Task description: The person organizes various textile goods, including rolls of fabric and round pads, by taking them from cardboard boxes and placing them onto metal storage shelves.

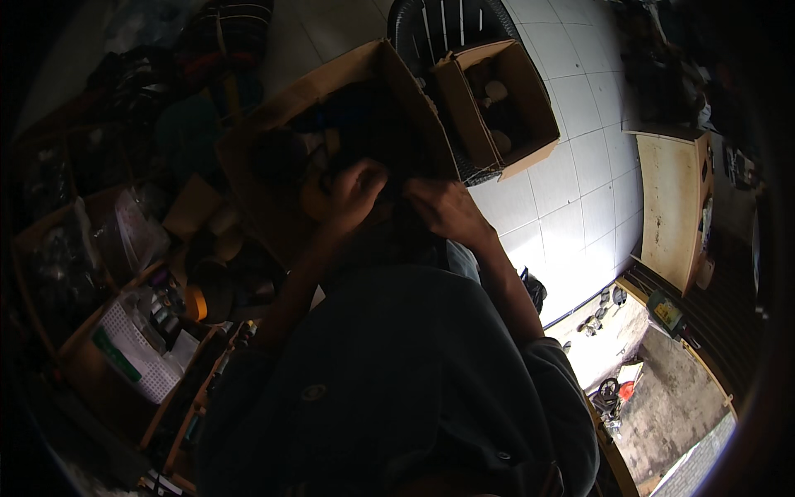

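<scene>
Over the near side of a large open cardboard box [420, 116], my left hand [358, 194] is closed, its fingers curled together. My right hand [450, 210] is closed too, a short way to the right, with its fingers pinched. Dark shadow lies between the hands, and whatever they hold cannot be made out. A brownish rounded thing [314, 197] lies in the box beside my left hand. Other contents of the box are dark and hard to tell apart.
A smaller cardboard box [461, 103] with several small items stands on a black plastic chair [405, 23]. Crowding the left are a white perforated basket [149, 364], clear plastic bags [137, 228] and an orange-rimmed round thing [195, 303]. A pale wooden cabinet [669, 207] stands at right on the tiled floor [592, 157].
</scene>
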Available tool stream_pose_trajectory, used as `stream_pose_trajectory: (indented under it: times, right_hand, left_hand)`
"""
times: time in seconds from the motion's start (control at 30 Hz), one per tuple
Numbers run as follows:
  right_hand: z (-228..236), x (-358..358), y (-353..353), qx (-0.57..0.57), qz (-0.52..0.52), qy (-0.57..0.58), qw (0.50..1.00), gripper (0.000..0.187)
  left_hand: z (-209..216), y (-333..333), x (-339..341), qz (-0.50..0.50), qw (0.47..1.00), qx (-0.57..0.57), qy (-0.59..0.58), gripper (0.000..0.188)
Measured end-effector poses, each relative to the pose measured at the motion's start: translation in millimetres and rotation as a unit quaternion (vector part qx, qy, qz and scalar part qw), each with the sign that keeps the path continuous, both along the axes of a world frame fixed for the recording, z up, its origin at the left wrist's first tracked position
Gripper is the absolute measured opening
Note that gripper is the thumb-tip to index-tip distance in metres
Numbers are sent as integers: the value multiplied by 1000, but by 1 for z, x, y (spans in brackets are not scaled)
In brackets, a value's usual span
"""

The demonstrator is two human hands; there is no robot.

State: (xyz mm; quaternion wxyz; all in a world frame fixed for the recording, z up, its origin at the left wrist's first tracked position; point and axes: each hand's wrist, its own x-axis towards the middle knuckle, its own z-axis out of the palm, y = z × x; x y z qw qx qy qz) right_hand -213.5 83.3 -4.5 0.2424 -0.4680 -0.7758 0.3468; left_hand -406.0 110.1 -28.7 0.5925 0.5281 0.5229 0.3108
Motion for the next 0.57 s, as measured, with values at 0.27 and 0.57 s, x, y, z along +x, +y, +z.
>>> stream_pose_trajectory:
  times: [0.27, 0.57]
  right_hand:
    - [4, 5, -2, 18, 26, -37, 999, 18]
    - [11, 9, -9, 4, 12, -14, 1000, 22]
  left_hand:
    - [18, 21, -14, -212, 972, -98, -24, 14]
    - [-3, -13, -9, -138, 966, -59, -210, 33]
